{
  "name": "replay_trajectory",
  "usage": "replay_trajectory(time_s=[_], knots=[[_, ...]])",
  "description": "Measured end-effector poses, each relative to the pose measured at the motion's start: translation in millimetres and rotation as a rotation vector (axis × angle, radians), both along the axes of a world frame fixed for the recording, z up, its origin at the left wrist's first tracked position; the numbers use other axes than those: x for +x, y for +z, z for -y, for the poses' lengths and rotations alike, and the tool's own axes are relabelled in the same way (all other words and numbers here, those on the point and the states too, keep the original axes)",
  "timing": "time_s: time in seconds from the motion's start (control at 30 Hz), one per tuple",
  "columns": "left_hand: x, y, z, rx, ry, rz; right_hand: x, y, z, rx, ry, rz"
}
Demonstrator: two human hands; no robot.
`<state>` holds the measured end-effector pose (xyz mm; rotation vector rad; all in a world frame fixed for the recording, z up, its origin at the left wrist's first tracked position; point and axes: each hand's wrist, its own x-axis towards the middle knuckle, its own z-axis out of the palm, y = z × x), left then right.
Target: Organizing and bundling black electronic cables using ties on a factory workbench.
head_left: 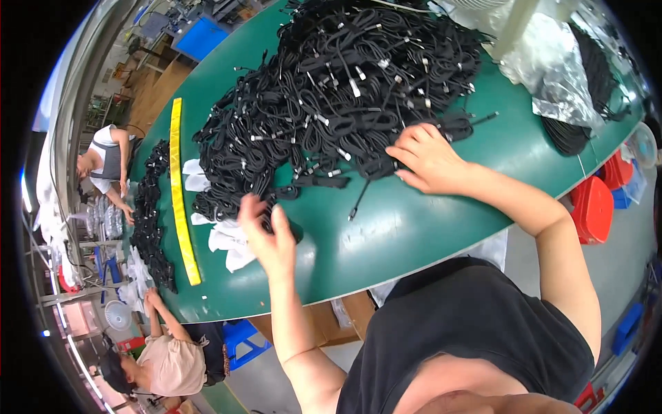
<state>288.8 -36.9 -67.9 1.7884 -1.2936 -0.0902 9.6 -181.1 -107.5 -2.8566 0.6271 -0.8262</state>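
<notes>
Green counter (386, 234) carries a yellow strip (181, 193) near its left edge, then white bags (224, 238). The left hand (265, 234) pinches a coiled black cable (272, 214) over them, likely for bagging. The right hand (427, 159), fingers spread, rests on the cable heap (331, 103). Bare counter lies along the near edge.

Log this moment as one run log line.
left hand: grasping a coiled cable at pile edge | right hand: flat on cable pile | white bags by left hand | green table

Black sleeveless top (476, 331), bare forearms
</notes>
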Motion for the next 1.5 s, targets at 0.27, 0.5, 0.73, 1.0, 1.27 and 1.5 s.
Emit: replay_trajectory(time_s=[0.27, 0.5, 0.73, 1.0, 1.27, 1.5], knots=[[-81, -30, -4, 0.272, -0.607, -0.797, 24, 33, -75, 0.105, -0.093, 0.113], [-104, -8, -12, -0.416, -0.906, -1.353, 17, 70, -133, 0.312, -0.059, 0.327], [-127, -9, -10, -0.404, -0.852, -1.355, 25, 67, -138, 0.135, -0.142, 0.334], [-114, -6, -1, -0.449, -0.593, -1.367, 32, 62, -137, 0.184, -0.241, 0.217], [-114, -3, -9, -0.314, -0.6, -1.368, 39, 67, -124, 0.732, 0.015, 0.442], [-140, 5, -17, -0.331, -0.357, -1.615, 44, 51, -122, 0.326, 0.058, 0.549]])
